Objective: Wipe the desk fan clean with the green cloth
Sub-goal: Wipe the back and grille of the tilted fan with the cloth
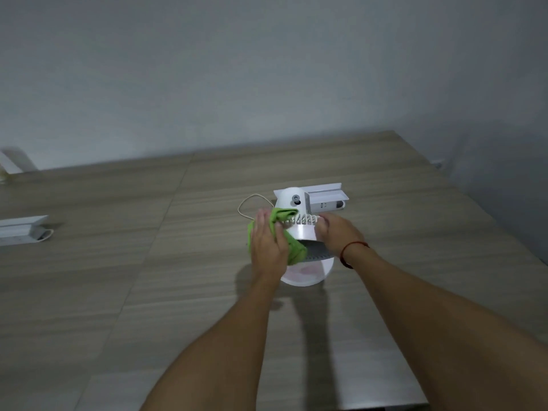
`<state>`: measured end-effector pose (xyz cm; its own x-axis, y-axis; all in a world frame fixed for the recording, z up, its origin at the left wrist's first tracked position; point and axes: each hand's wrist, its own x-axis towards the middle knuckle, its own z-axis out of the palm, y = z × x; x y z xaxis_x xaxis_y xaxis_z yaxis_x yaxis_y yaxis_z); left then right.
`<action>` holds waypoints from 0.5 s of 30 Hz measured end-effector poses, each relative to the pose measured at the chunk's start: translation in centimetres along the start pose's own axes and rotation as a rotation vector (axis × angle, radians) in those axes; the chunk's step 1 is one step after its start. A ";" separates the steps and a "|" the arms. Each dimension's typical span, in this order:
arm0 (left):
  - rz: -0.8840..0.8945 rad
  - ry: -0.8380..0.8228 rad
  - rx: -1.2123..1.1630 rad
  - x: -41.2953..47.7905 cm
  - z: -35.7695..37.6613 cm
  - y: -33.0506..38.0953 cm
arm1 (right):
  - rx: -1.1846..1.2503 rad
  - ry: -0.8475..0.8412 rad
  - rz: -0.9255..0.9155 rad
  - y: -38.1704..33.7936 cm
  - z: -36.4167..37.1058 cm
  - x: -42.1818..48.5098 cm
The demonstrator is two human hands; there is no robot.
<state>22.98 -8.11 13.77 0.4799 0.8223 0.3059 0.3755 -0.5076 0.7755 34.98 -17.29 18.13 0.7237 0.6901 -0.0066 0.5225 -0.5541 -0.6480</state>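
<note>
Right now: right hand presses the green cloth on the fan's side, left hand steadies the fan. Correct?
Swapped. The head view shows the left hand pressing the green cloth on the fan; the right hand steadies it.

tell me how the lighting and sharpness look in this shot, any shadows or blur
Head view: dim, flat, greyish light; soft shadows of the arms and the desk fan fall toward the camera on the table. Overall soft focus, with the left hand, green cloth and right hand slightly smeared. Wide-angle bending shows at the table edges; no strong glare.
</note>
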 end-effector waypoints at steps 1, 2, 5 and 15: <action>-0.154 0.008 -0.092 0.4 -0.4 -0.6 | 0.001 0.014 -0.005 0.2 0.1 -0.1; -0.333 0.000 -0.174 0.7 -0.7 -1.3 | 0.004 0.034 -0.007 0.5 0.2 -0.2; -0.652 -0.054 -0.336 0.7 -1.1 -3.2 | 0.022 0.099 -0.010 1.5 0.8 -0.4; 0.152 -0.093 0.047 -0.1 -0.6 -0.4 | 0.083 0.096 0.018 0.7 1.2 0.3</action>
<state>22.29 -7.80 13.80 0.6041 0.7089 0.3640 0.3283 -0.6376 0.6969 35.01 -16.96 16.79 0.7746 0.6304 0.0511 0.4723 -0.5228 -0.7096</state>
